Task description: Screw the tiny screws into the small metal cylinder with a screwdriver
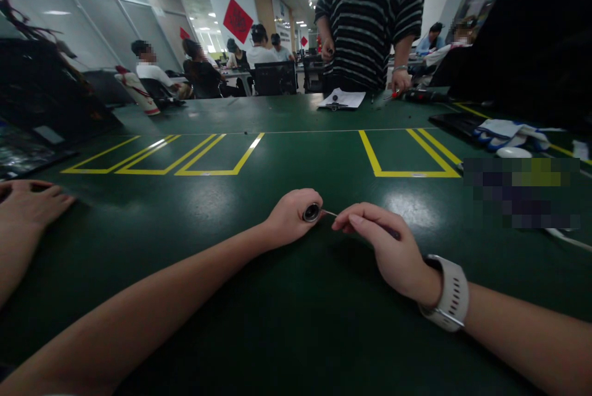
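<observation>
My left hand [293, 217] is closed around a small round cylinder [311, 213] with a shiny metal rim and a dark hollow end, which faces me. From the right, my right hand [377, 235] grips a thin screwdriver [329, 213]; most of its dark handle is hidden in my fingers. The slim metal shaft points left, and its tip meets the side of the cylinder or my left fingers; I cannot tell which. Both hands are just above the green tabletop [296, 322], near its middle.
Another person's hand [39, 205] rests at the left. Yellow tape outlines [208, 172] mark the table. Across it, a person in a striped shirt [370, 20] stands behind a clipboard [342, 100]. Gloves [511, 134] and a white rounded object [513, 153] lie at the right.
</observation>
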A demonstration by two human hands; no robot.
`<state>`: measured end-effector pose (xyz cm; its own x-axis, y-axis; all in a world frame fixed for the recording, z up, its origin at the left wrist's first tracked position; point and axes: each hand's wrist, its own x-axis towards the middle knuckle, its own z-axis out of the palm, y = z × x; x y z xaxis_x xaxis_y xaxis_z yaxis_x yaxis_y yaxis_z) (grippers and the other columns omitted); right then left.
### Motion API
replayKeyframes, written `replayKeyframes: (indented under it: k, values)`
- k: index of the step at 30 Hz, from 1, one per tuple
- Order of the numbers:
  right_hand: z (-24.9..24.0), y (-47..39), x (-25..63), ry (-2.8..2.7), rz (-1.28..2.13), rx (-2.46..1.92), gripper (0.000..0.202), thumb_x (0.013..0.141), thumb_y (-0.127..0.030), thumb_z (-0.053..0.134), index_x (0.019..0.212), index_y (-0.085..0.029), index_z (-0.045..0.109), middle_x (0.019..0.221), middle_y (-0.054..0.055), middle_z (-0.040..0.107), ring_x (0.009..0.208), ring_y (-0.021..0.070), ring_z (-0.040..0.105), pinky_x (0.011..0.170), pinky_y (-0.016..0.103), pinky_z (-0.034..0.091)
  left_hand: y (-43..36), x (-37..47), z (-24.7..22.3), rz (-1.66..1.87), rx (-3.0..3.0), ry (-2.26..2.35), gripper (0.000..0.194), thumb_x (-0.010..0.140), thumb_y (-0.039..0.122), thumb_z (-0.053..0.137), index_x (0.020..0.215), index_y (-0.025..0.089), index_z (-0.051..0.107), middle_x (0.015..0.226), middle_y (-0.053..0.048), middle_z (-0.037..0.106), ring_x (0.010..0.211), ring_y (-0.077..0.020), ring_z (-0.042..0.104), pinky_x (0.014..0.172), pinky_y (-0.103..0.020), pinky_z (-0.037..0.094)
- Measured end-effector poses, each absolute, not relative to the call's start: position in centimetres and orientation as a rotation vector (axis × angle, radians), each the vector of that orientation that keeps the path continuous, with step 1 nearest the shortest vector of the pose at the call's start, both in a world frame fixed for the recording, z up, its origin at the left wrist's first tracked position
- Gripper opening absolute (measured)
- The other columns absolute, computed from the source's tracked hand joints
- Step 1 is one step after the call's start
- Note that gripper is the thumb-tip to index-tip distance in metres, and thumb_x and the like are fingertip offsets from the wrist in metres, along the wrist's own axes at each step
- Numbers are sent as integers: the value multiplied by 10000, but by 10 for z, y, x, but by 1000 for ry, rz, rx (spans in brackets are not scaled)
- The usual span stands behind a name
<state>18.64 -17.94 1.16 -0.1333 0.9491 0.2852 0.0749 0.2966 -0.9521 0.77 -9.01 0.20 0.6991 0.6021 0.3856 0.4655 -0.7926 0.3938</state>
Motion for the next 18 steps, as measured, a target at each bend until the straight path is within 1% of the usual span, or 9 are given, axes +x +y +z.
replayKeyframes:
  k: [3,6,8,13,18]
  values:
    - [16,-185,182,-1692,800,-1068,191,870,-236,469,831,-193,651,813,44,650,799,184,583,734,345,438,-91,9,1,719,2687,902,129,813,238,531,705,170,513,669,10,524,623,-121,488,604,-254,364]
    - [18,-186,180,-1772,750,-1074,187,867,-223,465,813,-196,642,813,46,652,802,188,583,737,347,437,-91,10,1,678,2747,915,127,820,235,520,713,168,529,670,1,534,633,-130,493,624,-269,363]
    - [18,-183,182,-1732,839,-1058,195,865,-232,469,801,-197,650,804,39,655,795,183,591,740,342,442,-92,9,1,656,2757,892,113,817,224,518,720,168,530,671,1,534,632,-130,495,629,-272,364]
    - [11,-172,191,-1440,1194,-963,218,853,-265,483,794,-188,679,801,42,669,779,175,593,715,331,452,-91,7,2,692,2690,807,123,817,232,516,712,169,506,673,9,517,614,-117,481,606,-258,363]
    - [11,-169,190,-1188,1403,-911,199,819,-256,507,771,-173,680,805,52,670,745,162,578,686,318,439,-89,7,2,748,2618,769,121,799,199,532,695,166,479,673,21,494,597,-99,462,580,-235,355]
